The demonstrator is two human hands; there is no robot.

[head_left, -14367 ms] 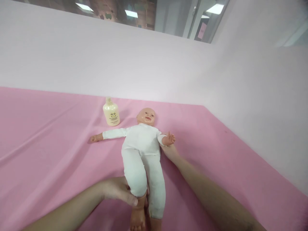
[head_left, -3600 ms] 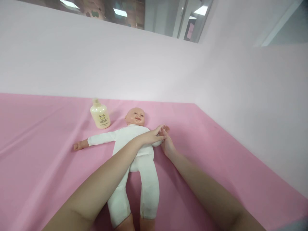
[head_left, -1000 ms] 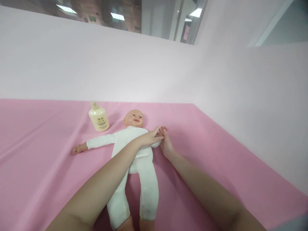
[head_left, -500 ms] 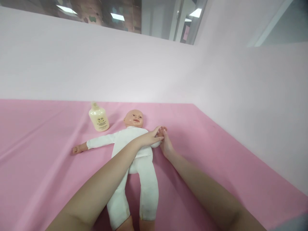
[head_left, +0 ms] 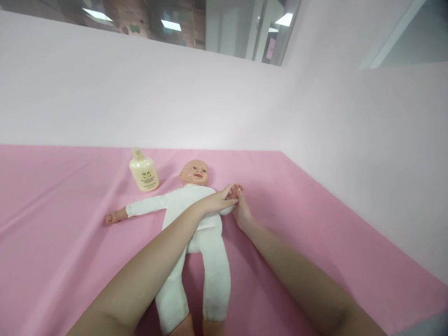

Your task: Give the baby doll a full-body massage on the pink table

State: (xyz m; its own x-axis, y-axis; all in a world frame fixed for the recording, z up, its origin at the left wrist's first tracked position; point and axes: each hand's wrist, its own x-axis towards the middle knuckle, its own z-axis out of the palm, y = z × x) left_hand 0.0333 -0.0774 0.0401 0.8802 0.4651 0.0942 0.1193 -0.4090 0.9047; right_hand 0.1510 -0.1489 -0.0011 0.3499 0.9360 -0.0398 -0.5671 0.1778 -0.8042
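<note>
A baby doll (head_left: 210, 242) with a white cloth body lies on its back, its head toward the wall. My left hand (head_left: 221, 199) reaches across the doll's chest and holds the doll's hand on the right side of the picture. From the other side, my right hand (head_left: 242, 211) closes on that same small hand, fingers upward. The doll's hand (head_left: 236, 190) is mostly hidden between my fingers. Its other arm (head_left: 147, 205) stretches out to the left, lying on the pink cover.
A pale yellow pump bottle (head_left: 145, 175) stands upright left of the doll's head. Pink cover (head_left: 287, 196) spreads beneath everything. White walls (head_left: 157, 102) rise behind and to the right, with a window (head_left: 227, 28) above.
</note>
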